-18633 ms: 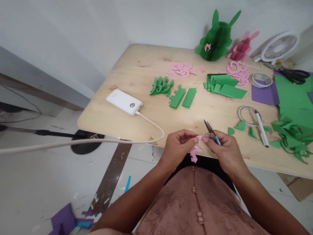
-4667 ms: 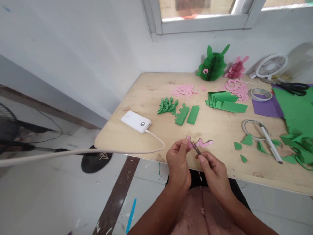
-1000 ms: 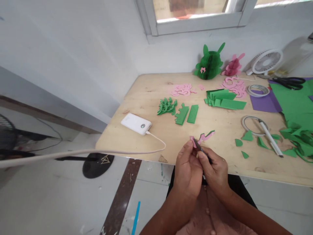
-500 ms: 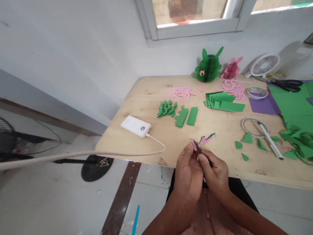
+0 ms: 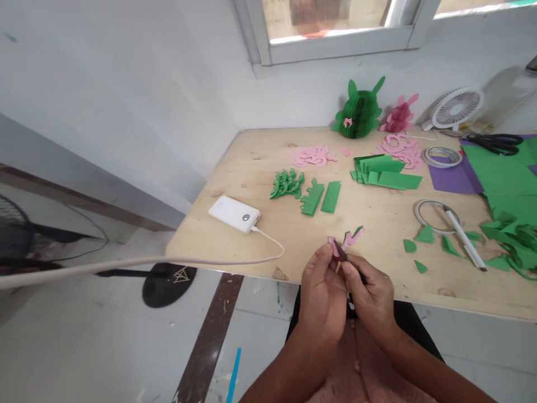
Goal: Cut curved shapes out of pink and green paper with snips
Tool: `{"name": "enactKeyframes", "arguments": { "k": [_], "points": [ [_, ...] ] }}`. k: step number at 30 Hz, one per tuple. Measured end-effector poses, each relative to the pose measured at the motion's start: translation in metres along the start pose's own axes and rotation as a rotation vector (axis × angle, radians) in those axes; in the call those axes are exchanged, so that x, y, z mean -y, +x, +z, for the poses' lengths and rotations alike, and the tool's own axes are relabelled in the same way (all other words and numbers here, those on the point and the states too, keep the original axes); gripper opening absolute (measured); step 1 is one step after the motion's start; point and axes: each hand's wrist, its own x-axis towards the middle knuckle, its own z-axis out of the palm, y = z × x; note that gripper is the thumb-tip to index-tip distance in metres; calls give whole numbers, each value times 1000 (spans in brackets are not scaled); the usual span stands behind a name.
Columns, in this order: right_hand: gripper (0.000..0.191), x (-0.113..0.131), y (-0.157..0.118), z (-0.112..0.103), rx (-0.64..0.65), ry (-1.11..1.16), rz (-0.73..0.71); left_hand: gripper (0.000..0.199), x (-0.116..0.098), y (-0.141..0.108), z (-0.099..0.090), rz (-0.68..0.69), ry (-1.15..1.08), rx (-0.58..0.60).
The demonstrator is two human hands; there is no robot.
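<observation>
My left hand point(image 5: 325, 280) is closed, pinching a small pink paper piece point(image 5: 333, 244) between thumb and fingers above the table's front edge. My right hand point(image 5: 371, 285) is wrapped around dark scissors point(image 5: 342, 253), whose handles are mostly hidden by the fingers. The blades point up and left, against the pink paper. A curled pink strip with a dark green edge point(image 5: 351, 237) sticks out beyond the blades; where it joins the held piece is hard to see.
Green folded strips point(image 5: 331, 197), pink cutouts point(image 5: 314, 157) and green scraps point(image 5: 424, 234) lie on the wooden table point(image 5: 235, 168). A white power bank point(image 5: 235, 214) trails a cable leftward. Paper figures point(image 5: 361, 115), a small fan point(image 5: 457, 109) and black-handled scissors point(image 5: 497, 144) are farther back.
The pink strip's free end has swung slightly left and looks shorter. Both hands keep their grip, nearly in place. The whole view has shifted a little.
</observation>
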Motion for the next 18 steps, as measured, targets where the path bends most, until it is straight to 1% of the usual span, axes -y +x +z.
{"name": "enactKeyframes", "arguments": {
  "k": [5,11,16,18],
  "points": [
    [26,-1,0,-1,-5,10,1,7,0,-1,-1,-10,-28,25],
    [25,0,-1,-1,-8,11,1,8,-1,-3,2,-14,-26,14],
    [24,2,-1,-1,-12,10,6,10,1,-2,0,-16,-25,23],
    [24,2,-2,-1,-15,7,6,11,2,-2,0,-10,1,9]
  ]
}}
